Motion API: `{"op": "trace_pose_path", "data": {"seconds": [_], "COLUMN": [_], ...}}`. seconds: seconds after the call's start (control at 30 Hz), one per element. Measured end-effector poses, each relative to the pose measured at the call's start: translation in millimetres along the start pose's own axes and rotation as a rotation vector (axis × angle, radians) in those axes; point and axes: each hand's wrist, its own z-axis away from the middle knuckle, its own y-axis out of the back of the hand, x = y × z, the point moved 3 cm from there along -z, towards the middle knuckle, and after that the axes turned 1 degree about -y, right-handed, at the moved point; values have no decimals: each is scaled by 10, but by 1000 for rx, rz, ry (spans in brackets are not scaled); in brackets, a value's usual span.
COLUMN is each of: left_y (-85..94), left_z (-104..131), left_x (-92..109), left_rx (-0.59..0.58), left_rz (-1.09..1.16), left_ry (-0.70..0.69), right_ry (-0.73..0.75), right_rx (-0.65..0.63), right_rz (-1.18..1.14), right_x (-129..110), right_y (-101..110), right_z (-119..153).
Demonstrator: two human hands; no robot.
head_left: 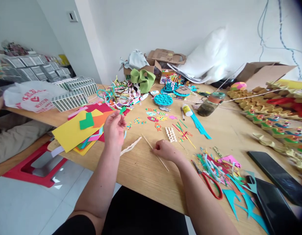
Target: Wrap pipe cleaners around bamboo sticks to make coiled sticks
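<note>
Our left hand (114, 127): raised, right of yellow sheet (70, 131); grip unclear to us. Our right hand (165, 150): fingers curled at thin stick (163, 163), near side of table (133, 167); whether gripping, we cannot tell.

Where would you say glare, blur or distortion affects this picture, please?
Head view: the white bundle looks nearly washed out; the floor shows bright reflections; the left hand and right hand look fairly clear; the tan strips soften toward the right edge; wide-angle stretching near the edges; upper-right corner dark.
</note>
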Motion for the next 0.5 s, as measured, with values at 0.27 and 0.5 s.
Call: {"op": "trace_pose_path", "data": {"seconds": [0.27,0.5], "left_y": [601,776], "left_z": [236,601], "left_x": [230,-39], "left_rx": [-166,-500], "left_rz": [-702,-1540], "left_ry": [-42,-148], "right_ry": [-99,-38], "right_rx": [110,267], "right_rz": [-391,-716], "right_x": [102,114], "right_y": [136,169], "right_z": [-34,-33]}}
